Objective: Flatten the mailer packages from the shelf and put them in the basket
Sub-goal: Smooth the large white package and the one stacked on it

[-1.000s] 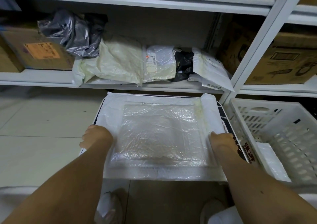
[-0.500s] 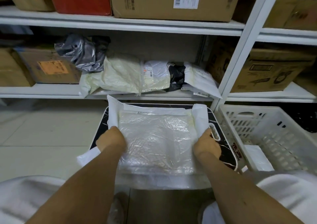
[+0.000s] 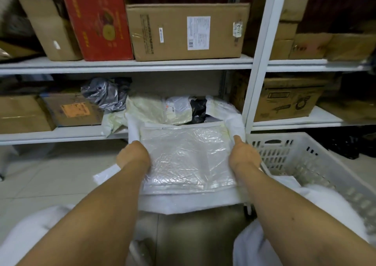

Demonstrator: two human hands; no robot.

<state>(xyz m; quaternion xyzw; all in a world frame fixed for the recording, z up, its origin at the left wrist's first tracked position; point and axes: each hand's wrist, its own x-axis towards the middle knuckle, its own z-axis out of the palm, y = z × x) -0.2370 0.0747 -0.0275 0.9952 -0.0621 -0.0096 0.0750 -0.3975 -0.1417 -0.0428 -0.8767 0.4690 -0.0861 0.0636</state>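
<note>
A flat white mailer package (image 3: 183, 160) with a crinkled clear plastic face is lifted in front of me. My left hand (image 3: 133, 155) grips its left edge and my right hand (image 3: 244, 156) grips its right edge, thumb on top. A white slotted basket (image 3: 301, 153) stands on the floor to the right, with something white lying inside. More mailers lie on the lower shelf behind: a cream one (image 3: 146, 108), a white one with a label (image 3: 179, 111), a black one (image 3: 198, 109) and a crumpled grey one (image 3: 105, 94).
White metal shelving (image 3: 126, 65) holds cardboard boxes (image 3: 187, 31) and a red box (image 3: 97, 19) above. More boxes (image 3: 284, 98) sit on the right bay. A white upright post (image 3: 260, 62) stands between the bays. Pale tiled floor (image 3: 50, 164) lies to the left.
Both hands slid inward along the mailer's sides, took hold of it and lifted it off the dark board. The view tilted up toward the shelves.
</note>
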